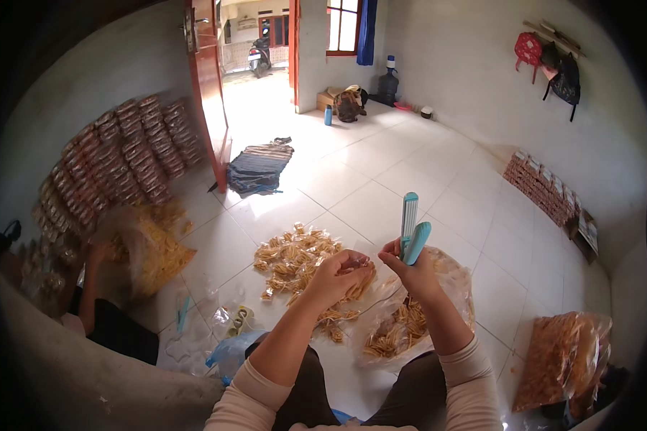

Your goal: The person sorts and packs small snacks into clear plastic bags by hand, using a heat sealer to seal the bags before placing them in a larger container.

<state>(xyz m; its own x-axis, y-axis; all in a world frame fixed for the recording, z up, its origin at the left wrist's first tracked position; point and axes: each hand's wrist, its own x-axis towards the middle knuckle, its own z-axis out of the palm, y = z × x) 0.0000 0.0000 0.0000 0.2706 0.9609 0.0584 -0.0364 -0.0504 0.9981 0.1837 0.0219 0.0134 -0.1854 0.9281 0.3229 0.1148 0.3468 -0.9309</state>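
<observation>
My left hand (340,278) is closed on the top of a small clear plastic packet (359,289) of yellow-brown snack sticks, which hangs under the fingers. In my right hand (417,276) is a teal flat iron (413,233) with its two arms spread apart and pointing up. The right thumb and fingertips come close to the packet's top edge; whether they touch it I cannot tell. Beyond my left hand lies a pile of filled snack packets (295,258) on the floor. Under my right forearm sits a large open clear bag (395,330) of loose snack sticks.
Another person's arm (92,276) reaches to a big bag of yellow snacks (154,248) at left. A second teal flat iron (183,312) and a blue plastic bag (233,352) lie nearby. Stacked packs (122,151) line the left wall; a full bag (564,359) stands at right.
</observation>
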